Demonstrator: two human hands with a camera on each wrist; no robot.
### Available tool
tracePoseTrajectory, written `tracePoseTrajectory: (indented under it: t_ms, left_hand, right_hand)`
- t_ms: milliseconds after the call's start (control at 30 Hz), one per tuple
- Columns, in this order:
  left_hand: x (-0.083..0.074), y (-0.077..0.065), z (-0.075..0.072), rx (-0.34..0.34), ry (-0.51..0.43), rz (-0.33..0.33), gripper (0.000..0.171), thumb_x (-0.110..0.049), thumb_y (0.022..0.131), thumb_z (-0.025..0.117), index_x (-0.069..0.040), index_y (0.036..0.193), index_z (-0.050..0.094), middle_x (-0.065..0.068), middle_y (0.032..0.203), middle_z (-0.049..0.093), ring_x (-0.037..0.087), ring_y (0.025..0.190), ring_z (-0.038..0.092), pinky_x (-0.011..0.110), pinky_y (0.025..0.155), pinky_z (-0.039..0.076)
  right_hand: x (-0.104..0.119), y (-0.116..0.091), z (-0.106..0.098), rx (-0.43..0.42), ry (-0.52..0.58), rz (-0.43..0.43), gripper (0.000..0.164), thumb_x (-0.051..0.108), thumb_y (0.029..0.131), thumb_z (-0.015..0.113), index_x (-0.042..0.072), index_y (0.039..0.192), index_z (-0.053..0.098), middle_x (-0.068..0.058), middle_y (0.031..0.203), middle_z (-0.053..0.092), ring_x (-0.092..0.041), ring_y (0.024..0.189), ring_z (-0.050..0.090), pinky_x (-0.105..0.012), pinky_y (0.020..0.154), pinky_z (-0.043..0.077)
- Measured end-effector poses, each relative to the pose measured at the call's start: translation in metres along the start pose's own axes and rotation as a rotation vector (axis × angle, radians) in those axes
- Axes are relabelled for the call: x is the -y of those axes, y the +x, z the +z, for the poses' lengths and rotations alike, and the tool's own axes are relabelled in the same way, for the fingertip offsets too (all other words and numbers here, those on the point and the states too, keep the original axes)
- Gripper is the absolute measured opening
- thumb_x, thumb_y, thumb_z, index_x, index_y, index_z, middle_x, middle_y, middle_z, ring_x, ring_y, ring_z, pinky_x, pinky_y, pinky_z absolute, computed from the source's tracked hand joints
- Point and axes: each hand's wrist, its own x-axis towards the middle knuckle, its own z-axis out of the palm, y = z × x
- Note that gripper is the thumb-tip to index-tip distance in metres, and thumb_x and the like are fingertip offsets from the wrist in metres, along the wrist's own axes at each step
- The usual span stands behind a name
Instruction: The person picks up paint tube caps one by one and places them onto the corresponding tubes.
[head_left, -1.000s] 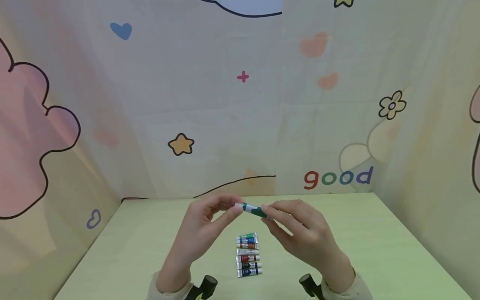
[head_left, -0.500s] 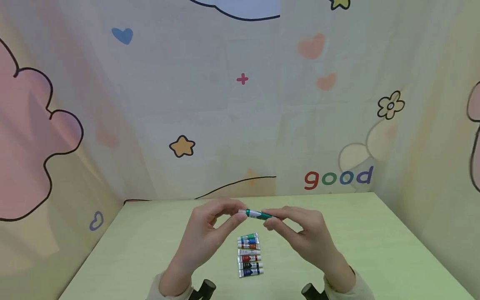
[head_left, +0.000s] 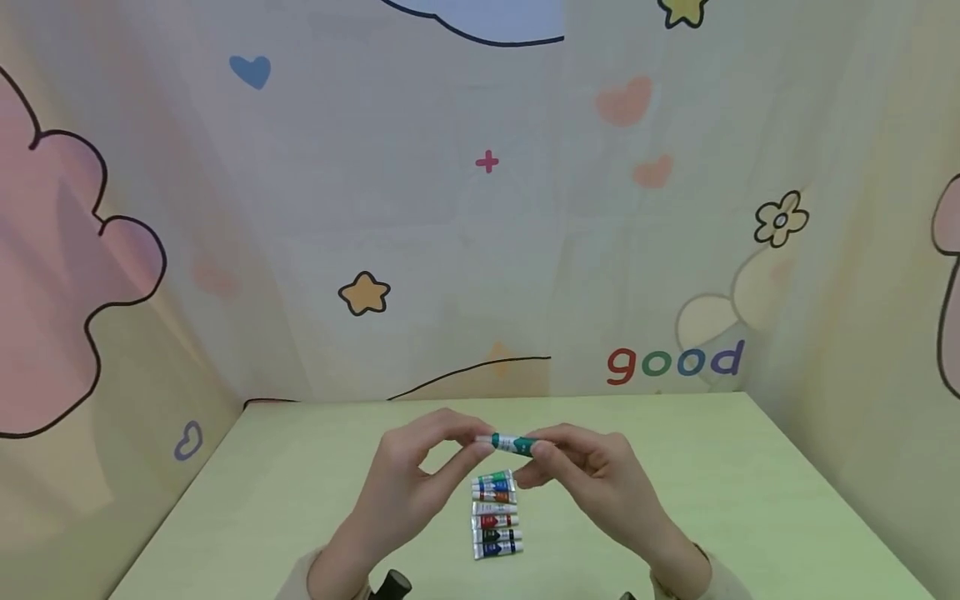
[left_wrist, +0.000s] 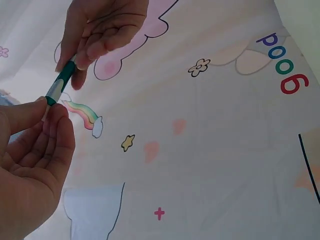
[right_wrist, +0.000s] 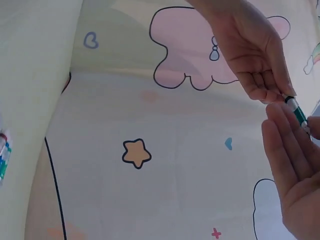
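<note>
A green and white paint tube is held up over the table between both hands. My left hand pinches its white end between thumb and forefinger. At the other, green end, my right hand pinches the tube, its thumb on the near side. In the left wrist view the same tube slants between the two hands, its ends covered by fingertips. The right wrist view shows several right-hand fingers stretched out beside the tube. Below the hands, a column of paint tubes in several colours lies on the table.
The pale green table reaches back to a printed cloth backdrop, with cloth walls on both sides. Part of the laid-out tubes shows at the left edge of the right wrist view.
Both hands and the green tube have come slightly lower in the head view. The right hand's fingers have shifted on the tube, its thumb now lying over the near side.
</note>
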Motion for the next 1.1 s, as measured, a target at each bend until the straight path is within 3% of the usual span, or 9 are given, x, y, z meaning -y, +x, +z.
tracePoseTrajectory:
  t_ms: [100, 200, 300, 400, 533, 667, 800, 967, 1100]
  left_hand:
    - [0.004, -0.003, -0.002, 0.027, -0.081, -0.176, 0.012, -0.007, 0.095, 0.071, -0.013, 0.105, 0.072, -0.002, 0.095, 0.073, 0.012, 0.085, 0.07, 0.031, 0.08, 0.057]
    - [0.009, -0.006, -0.006, 0.056, -0.175, -0.389, 0.011, -0.012, 0.096, 0.07, -0.012, 0.106, 0.073, 0.0, 0.095, 0.073, 0.017, 0.087, 0.07, 0.033, 0.084, 0.056]
    - [0.013, -0.007, -0.009, 0.094, -0.256, -0.56, 0.014, -0.018, 0.097, 0.07, -0.011, 0.108, 0.073, 0.003, 0.095, 0.072, 0.02, 0.087, 0.069, 0.032, 0.083, 0.055]
    - [0.016, -0.008, -0.01, 0.125, -0.329, -0.666, 0.019, -0.022, 0.097, 0.07, -0.008, 0.11, 0.072, 0.008, 0.098, 0.071, 0.023, 0.09, 0.069, 0.031, 0.084, 0.056]
    - [0.017, -0.009, -0.009, 0.136, -0.367, -0.723, 0.022, -0.023, 0.096, 0.071, -0.007, 0.111, 0.071, 0.013, 0.101, 0.071, 0.024, 0.091, 0.069, 0.032, 0.087, 0.056]
    - [0.016, -0.01, -0.007, 0.126, -0.305, -0.682, 0.02, -0.023, 0.096, 0.071, -0.009, 0.11, 0.072, 0.012, 0.099, 0.072, 0.022, 0.088, 0.068, 0.032, 0.084, 0.055]
    - [0.012, -0.013, -0.005, 0.117, -0.203, -0.55, 0.013, -0.022, 0.096, 0.07, -0.015, 0.106, 0.073, 0.002, 0.095, 0.073, 0.019, 0.086, 0.069, 0.035, 0.086, 0.055]
    - [0.006, -0.019, -0.004, 0.121, -0.093, -0.299, 0.012, -0.012, 0.096, 0.07, -0.02, 0.105, 0.072, -0.009, 0.095, 0.072, 0.012, 0.086, 0.068, 0.033, 0.081, 0.055]
    - [0.003, -0.022, -0.003, 0.123, -0.017, -0.047, 0.016, -0.007, 0.095, 0.07, -0.015, 0.109, 0.07, -0.006, 0.096, 0.071, 0.008, 0.086, 0.066, 0.026, 0.078, 0.055]
  right_hand:
    - [-0.007, -0.002, 0.003, -0.081, -0.231, -0.16, 0.027, 0.013, 0.101, 0.062, 0.002, 0.126, 0.066, -0.006, 0.091, 0.077, -0.014, 0.078, 0.074, -0.026, 0.075, 0.058]
    - [-0.015, -0.001, 0.005, -0.167, -0.451, -0.378, 0.04, 0.029, 0.099, 0.067, -0.002, 0.125, 0.065, -0.009, 0.1, 0.075, -0.017, 0.081, 0.073, -0.023, 0.072, 0.057]
    - [-0.018, 0.001, 0.006, -0.19, -0.57, -0.57, 0.036, 0.027, 0.098, 0.069, -0.005, 0.113, 0.07, -0.015, 0.104, 0.071, -0.023, 0.082, 0.072, -0.024, 0.073, 0.057]
    - [-0.017, 0.004, 0.007, -0.176, -0.628, -0.676, 0.028, 0.022, 0.099, 0.067, -0.005, 0.104, 0.073, -0.015, 0.099, 0.07, -0.023, 0.08, 0.071, -0.025, 0.072, 0.058]
    - [-0.016, 0.005, 0.007, -0.16, -0.647, -0.689, 0.028, 0.021, 0.1, 0.065, -0.006, 0.101, 0.074, -0.012, 0.092, 0.07, -0.02, 0.076, 0.069, -0.024, 0.068, 0.057]
    - [-0.019, 0.001, 0.007, -0.149, -0.597, -0.576, 0.029, 0.024, 0.1, 0.065, -0.003, 0.102, 0.074, -0.009, 0.092, 0.071, -0.018, 0.077, 0.07, -0.023, 0.071, 0.057]
    - [-0.019, -0.005, 0.005, -0.078, -0.407, -0.386, 0.019, 0.019, 0.096, 0.071, 0.003, 0.105, 0.074, -0.005, 0.092, 0.073, -0.013, 0.077, 0.069, -0.021, 0.071, 0.057]
    - [-0.011, -0.012, -0.003, 0.067, -0.092, -0.023, 0.018, 0.001, 0.091, 0.073, 0.01, 0.106, 0.076, 0.0, 0.09, 0.074, -0.013, 0.075, 0.069, -0.027, 0.068, 0.058]
    - [-0.006, -0.013, -0.009, 0.158, 0.163, 0.198, 0.016, -0.003, 0.094, 0.066, 0.004, 0.105, 0.075, -0.008, 0.087, 0.073, -0.02, 0.073, 0.069, -0.034, 0.069, 0.059]
